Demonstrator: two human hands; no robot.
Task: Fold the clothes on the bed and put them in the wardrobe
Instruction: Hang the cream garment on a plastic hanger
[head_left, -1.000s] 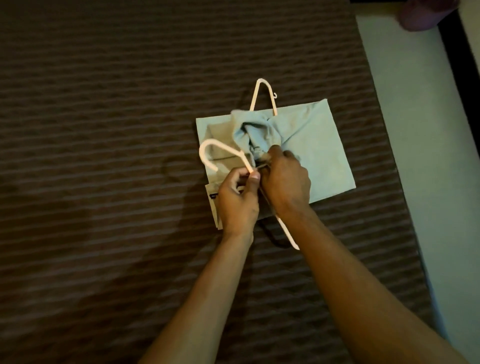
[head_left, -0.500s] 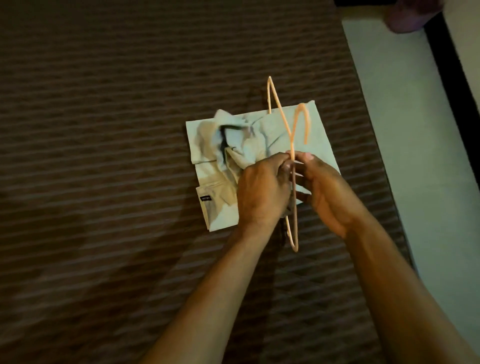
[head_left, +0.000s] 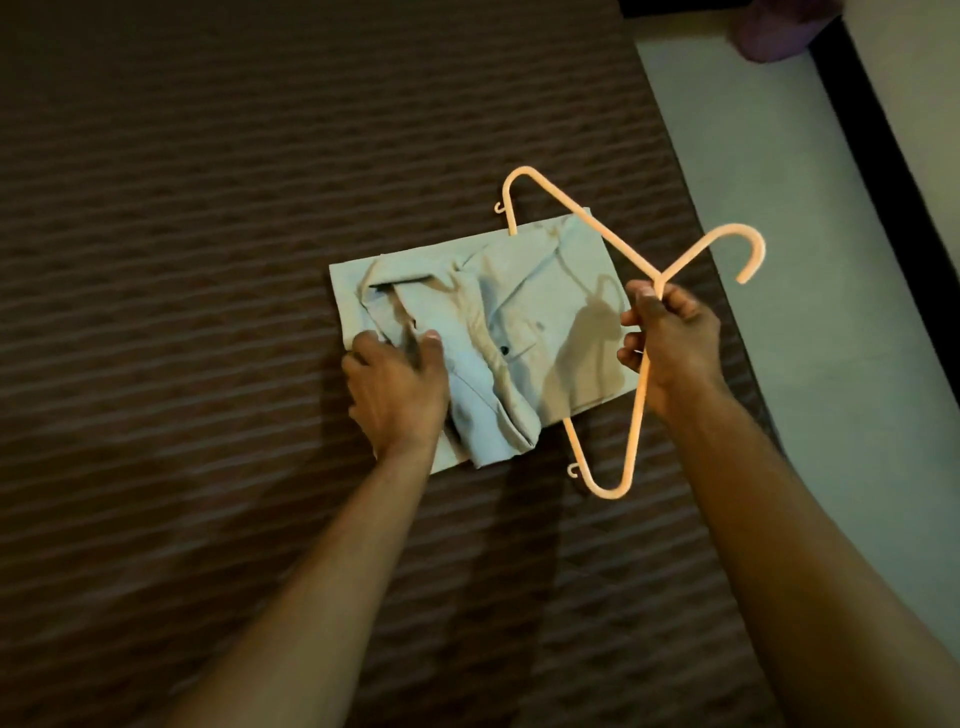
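Shirt (head_left: 519, 332), folded at centre frame on the bed (head_left: 208, 260), wants the left hand (head_left: 397, 387) pressing its collar with relaxed fingers while the right hand (head_left: 672, 340), fingers curled tight round the hanger (head_left: 636, 421) neck, lifts it clear rightward without dragging cloth.

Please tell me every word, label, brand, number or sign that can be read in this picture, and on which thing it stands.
None can be read.
Folded shirt: only a dark button shows, no legible label.
Hanger in the right hand: plain, no marking visible.
Striped bedcover: pattern only, no writing.
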